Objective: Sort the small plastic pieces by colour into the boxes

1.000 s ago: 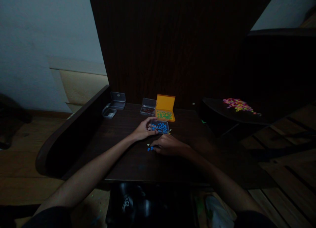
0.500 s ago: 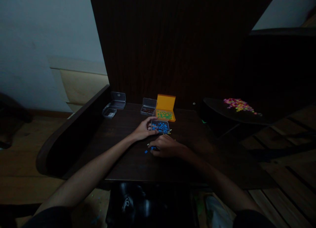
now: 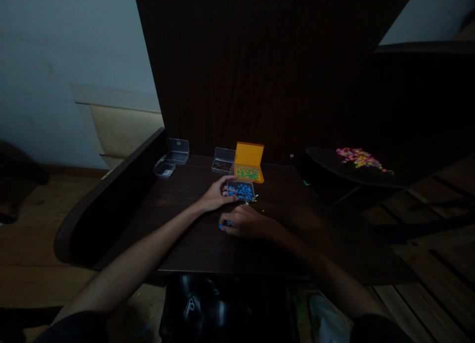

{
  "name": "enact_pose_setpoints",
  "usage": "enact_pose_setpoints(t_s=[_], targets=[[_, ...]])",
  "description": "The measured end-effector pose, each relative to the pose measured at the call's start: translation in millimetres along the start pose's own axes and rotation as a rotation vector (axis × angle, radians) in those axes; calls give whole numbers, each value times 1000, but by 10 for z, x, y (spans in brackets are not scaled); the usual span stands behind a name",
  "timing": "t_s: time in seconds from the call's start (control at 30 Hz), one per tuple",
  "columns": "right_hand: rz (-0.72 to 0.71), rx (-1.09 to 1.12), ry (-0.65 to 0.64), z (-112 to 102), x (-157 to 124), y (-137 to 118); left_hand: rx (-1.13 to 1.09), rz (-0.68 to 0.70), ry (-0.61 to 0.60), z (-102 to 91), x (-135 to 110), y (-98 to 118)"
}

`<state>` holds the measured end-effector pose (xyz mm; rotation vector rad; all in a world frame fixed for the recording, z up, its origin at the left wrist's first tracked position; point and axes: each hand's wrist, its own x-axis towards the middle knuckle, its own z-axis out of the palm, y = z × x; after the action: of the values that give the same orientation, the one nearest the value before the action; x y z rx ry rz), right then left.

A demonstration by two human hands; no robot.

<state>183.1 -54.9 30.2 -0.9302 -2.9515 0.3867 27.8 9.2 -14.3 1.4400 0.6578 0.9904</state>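
Observation:
My left hand (image 3: 218, 193) grips the left end of a small clear plastic box (image 3: 254, 189) and holds it tilted toward me. Several small blue pieces (image 3: 243, 190) lie inside the box. Just below it, my right hand (image 3: 241, 220) rests low at the tabletop with fingers curled together, and bits of blue show at the fingertips. How many pieces the fingers cover is hidden. A few tiny pale yellow bits (image 3: 255, 199) lie by the box's lower right corner.
Behind the box stands an open orange case (image 3: 249, 154) with green pieces, beside an open clear case (image 3: 223, 166) holding dark bits. More clear cases (image 3: 178, 155) sit at the back left. A pink and yellow heap (image 3: 359, 158) lies on the raised shelf (image 3: 322, 160) at right.
My right hand has shifted slightly left, and its fingers have closed over the loose blue pieces on the tabletop. My left hand and the clear box look unmoved.

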Motion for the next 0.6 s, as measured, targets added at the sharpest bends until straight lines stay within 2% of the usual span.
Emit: enact_pose_setpoints(t_s=[0.17, 0.3, 0.43, 0.6], targets=[[68, 84, 138, -246, -87, 185, -55, 30, -5, -7, 24, -25], [210, 85, 272, -441, -136, 408, -96, 5, -19, 6, 14, -9], [350, 35, 285, -553, -111, 508, -102, -24, -21, 27, -7, 5], [430, -68, 256, -520, 13, 470, -120, -27, -13, 47, -10, 11]])
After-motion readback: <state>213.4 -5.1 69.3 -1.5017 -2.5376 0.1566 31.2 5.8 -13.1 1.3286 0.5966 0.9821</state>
